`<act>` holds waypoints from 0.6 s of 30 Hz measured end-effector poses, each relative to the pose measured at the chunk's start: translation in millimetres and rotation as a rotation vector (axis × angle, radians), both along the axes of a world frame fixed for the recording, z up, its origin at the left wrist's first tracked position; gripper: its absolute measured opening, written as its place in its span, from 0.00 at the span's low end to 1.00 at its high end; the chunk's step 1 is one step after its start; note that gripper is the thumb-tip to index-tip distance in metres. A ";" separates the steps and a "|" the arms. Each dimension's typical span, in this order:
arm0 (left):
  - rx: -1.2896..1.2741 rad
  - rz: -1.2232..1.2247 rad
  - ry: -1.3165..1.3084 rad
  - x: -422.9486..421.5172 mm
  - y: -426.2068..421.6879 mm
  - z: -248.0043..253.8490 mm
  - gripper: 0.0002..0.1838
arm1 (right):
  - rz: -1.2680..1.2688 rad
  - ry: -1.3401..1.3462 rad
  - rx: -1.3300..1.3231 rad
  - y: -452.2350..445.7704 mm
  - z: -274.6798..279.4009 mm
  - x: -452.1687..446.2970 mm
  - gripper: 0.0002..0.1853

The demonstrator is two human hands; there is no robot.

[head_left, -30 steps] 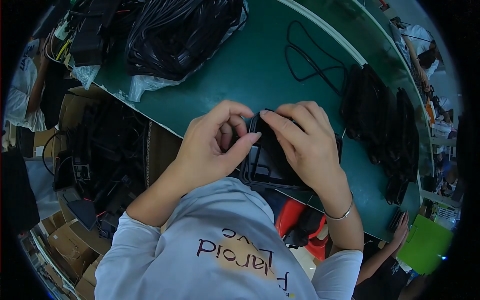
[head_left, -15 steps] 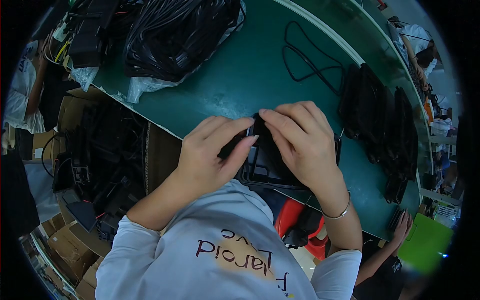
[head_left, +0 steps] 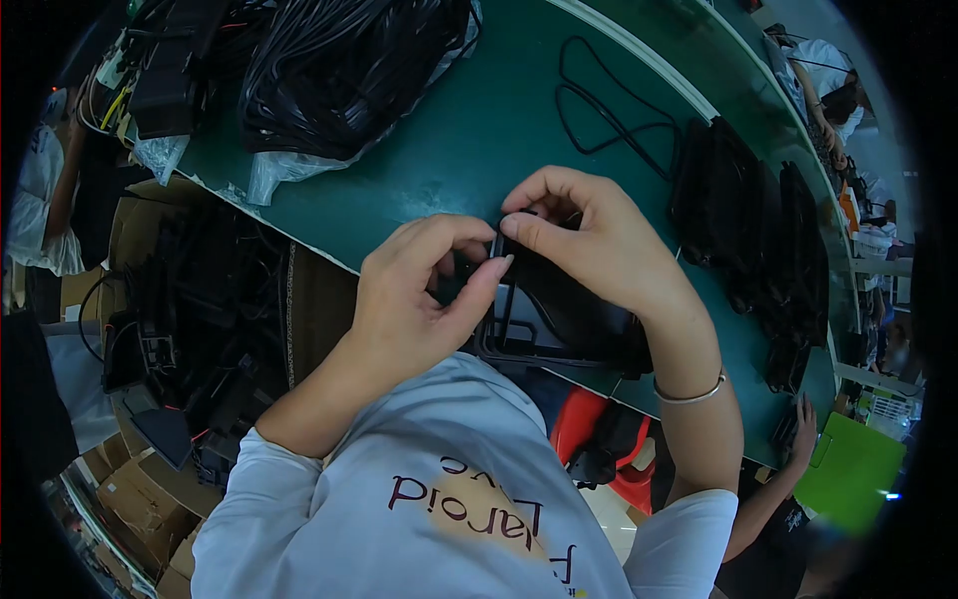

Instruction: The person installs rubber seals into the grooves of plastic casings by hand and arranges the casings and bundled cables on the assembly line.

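Observation:
A black plastic case with raised inner ribs lies at the table edge in front of my body. My left hand is at its left upper corner, thumb and index finger curled close together; whatever lies between them is too small to tell. My right hand reaches over the case from the right, its thumb and index finger pinched at the same corner on something dark that I cannot make out. The two hands nearly touch there.
Bundled black cables lie on the green table, with a looped cable farther right. Black cases stand at the right. A carton of black parts is at the left. A co-worker's hand rests near a green board.
My right hand has shifted up and left, its wrist turned, uncovering more of the case. My left thumb and index finger stay at the corner. The view has moved slightly.

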State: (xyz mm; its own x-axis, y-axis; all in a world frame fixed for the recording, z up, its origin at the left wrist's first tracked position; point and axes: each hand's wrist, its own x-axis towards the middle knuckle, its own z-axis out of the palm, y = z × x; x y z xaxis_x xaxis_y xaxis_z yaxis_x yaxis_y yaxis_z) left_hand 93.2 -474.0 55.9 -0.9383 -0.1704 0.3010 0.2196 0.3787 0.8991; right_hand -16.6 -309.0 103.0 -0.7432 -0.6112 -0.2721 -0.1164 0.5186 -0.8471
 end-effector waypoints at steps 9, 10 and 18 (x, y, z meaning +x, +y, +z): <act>-0.166 -0.225 0.224 11.6 -19.2 -2.3 0.17 | 0.111 -0.219 0.042 -6.3 8.1 -17.0 0.08; -0.166 -0.226 0.225 13.0 -20.9 -3.3 0.17 | 0.128 -0.213 0.030 -5.7 7.4 -16.9 0.08; -0.258 -0.213 0.311 -5.4 -35.8 -7.1 0.18 | -0.064 0.579 -0.021 25.9 21.0 65.9 0.08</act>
